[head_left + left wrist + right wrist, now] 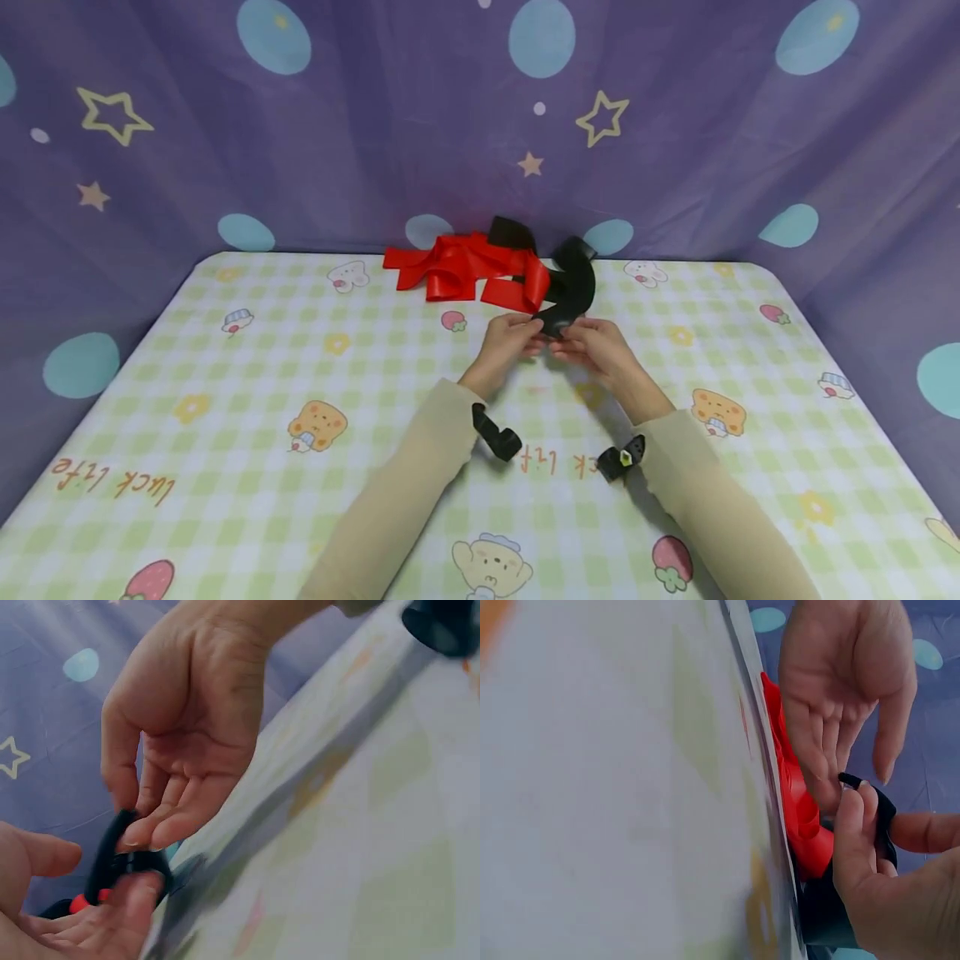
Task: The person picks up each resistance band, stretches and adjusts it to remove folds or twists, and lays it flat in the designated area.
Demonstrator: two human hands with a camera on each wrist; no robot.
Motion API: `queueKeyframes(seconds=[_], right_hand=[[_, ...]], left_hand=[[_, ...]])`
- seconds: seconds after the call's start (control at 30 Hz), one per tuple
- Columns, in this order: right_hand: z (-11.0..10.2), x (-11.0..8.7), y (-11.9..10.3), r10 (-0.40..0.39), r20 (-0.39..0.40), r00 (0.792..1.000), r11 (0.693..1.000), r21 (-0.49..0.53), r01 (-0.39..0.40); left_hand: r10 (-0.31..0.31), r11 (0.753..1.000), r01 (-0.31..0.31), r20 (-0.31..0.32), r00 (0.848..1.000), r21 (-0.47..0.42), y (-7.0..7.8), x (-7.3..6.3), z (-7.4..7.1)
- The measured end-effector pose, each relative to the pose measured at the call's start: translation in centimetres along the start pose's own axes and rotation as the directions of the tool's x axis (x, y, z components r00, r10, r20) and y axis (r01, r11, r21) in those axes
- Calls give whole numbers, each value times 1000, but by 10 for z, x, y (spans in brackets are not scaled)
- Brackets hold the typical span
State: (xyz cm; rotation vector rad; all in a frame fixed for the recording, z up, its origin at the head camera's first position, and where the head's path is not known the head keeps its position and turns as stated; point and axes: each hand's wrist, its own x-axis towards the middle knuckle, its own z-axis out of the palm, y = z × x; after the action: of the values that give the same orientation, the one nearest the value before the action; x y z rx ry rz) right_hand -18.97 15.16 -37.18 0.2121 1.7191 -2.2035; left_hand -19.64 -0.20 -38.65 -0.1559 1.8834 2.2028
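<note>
Beyond the middle of the table, both hands meet at the near end of a wide black ribbon (pixel 577 287). My right hand (pixel 603 354) pinches this ribbon between thumb and fingers, as the right wrist view shows. In that view my left hand (pixel 844 675) has fairly straight fingers close to the ribbon's edge, its thumb standing off; contact is hard to make out. The ribbon curves back from the hands in a loose bend. A heap of red ribbon (pixel 457 267) lies folded just left of it, with another black ribbon part (pixel 512 233) behind.
A green-and-white checked cloth (pixel 405 358) with printed cartoon figures covers the table. Directly behind the ribbons hangs a purple curtain (pixel 375 150) with stars and blue dots. Small black cameras (pixel 498 437) hang from both wrists, above the cloth.
</note>
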Motion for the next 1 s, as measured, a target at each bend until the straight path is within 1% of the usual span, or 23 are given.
queueKeyframes(seconds=[0.07, 0.13, 0.2, 0.3, 0.43, 0.5, 0.57, 0.67, 0.77, 0.87, 1.0], right_hand=[[0, -3, 2, -4, 10, 1000, 1000, 31, 3], [-1, -6, 3, -8, 21, 1000, 999, 54, 6], [-2, -9, 5, -3, 36, 999, 997, 76, 1], [-4, -12, 4, 24, 34, 999, 993, 114, -28], [-7, -11, 3, 78, 25, 997, 965, 249, -82], [-9, -10, 3, 105, -1, 994, 954, 281, -101], [-10, -7, 4, 124, -32, 992, 953, 282, -110], [-12, -4, 3, 146, -72, 987, 949, 291, -119], [-14, 0, 1, 143, -76, 987, 937, 332, -110], [-14, 3, -2, 134, -85, 987, 937, 335, -98], [-12, 8, -5, 112, -96, 989, 947, 312, -77]], left_hand=[[-3, 998, 3, 2, 1000, -66, -2, 1, 2], [-15, 993, 15, 4, 1000, -114, -2, 0, 4], [-24, 992, 24, -1, 1000, -123, -2, -1, 6], [-31, 993, 29, -17, 999, -116, 0, -5, 10], [-54, 994, 52, -22, 998, -99, 4, -12, 16], [-71, 994, 70, -14, 997, -81, 4, -16, 18], [-85, 995, 85, -3, 996, -44, 3, -20, 18], [-109, 994, 108, 32, 994, 29, 2, -27, 18], [-129, 989, 124, 63, 990, 83, 2, -33, 18], [-139, 986, 131, 77, 987, 98, 4, -37, 16], [-152, 984, 141, 102, 983, 111, 4, -45, 12]])
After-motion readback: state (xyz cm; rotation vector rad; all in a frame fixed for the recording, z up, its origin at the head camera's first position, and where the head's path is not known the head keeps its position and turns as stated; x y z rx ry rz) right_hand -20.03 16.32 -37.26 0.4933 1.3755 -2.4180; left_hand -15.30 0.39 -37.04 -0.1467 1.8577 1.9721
